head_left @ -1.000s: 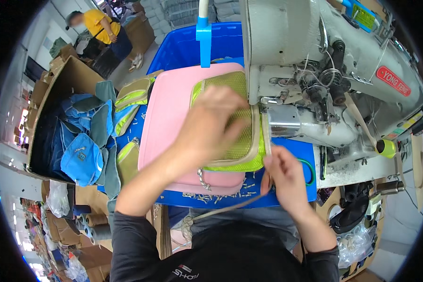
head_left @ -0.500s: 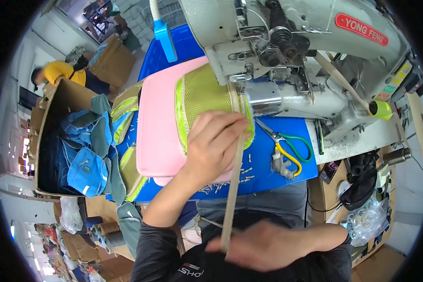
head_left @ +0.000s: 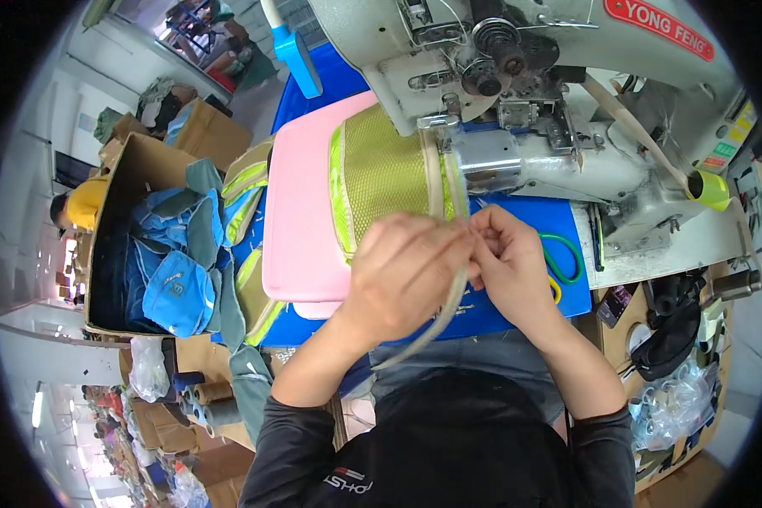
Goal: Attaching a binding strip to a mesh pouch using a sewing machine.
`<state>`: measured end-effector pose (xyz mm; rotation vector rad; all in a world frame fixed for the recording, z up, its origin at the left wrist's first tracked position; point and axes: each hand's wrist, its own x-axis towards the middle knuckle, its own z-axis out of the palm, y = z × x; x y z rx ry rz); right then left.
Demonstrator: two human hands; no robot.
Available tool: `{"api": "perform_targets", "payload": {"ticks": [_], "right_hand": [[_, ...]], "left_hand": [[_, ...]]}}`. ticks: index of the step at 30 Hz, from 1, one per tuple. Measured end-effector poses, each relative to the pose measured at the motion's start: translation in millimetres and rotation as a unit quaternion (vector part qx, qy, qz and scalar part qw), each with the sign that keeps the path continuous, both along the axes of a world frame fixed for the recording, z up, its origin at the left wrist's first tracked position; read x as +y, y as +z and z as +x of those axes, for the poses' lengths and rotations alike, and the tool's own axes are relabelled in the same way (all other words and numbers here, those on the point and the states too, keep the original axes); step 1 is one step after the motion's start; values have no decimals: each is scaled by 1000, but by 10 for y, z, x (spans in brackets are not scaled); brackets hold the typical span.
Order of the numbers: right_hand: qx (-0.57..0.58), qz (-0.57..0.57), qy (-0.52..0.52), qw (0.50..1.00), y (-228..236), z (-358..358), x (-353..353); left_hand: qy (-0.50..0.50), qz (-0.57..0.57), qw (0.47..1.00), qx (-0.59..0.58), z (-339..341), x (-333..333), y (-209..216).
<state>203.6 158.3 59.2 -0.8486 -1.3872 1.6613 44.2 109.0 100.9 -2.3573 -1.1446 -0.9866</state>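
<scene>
- While the left hand [head_left: 406,275] and right hand [head_left: 514,264] meet at the lower right edge of a green mesh panel [head_left: 389,169], a beige strip [head_left: 443,317] trails from between them toward the person's lap.
- Left fingers curl, half closed, over the panel's lower part; what they grip is hidden.
- Right thumb and fingers sit close together near the strip's upper end; whether they pinch it cannot be told.
- The panel lies on a pink board [head_left: 300,229], beside the metal cylinder [head_left: 493,161] of a sewing machine [head_left: 368,38].
- Scissors [head_left: 579,261] rest on the blue tabletop [head_left: 574,299], partly behind the right hand.
- At left, a carton [head_left: 110,279] holds blue fabric pieces [head_left: 178,295].
</scene>
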Motion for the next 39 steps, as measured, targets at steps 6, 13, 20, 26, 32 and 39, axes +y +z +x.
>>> {"api": "perform_targets", "payload": {"ticks": [6,13,20,26,32,39], "right_hand": [[0,66,-12,998,-158,-27,39],[83,66,3,994,-103,-114,81],[46,65,-15,997,-85,-184,291],[64,58,-64,994,-62,-277,297],[-4,74,-49,996,-91,-265,281],[46,59,-77,994,-82,-364,301]], "left_hand": [[21,22,997,76,53,-91,72],[-4,10,993,113,17,-14,112],[-8,14,997,81,-100,255,84],[-17,-36,998,51,-161,333,158],[4,-65,998,-12,-201,317,152],[-25,-63,996,55,-240,431,180]]}}
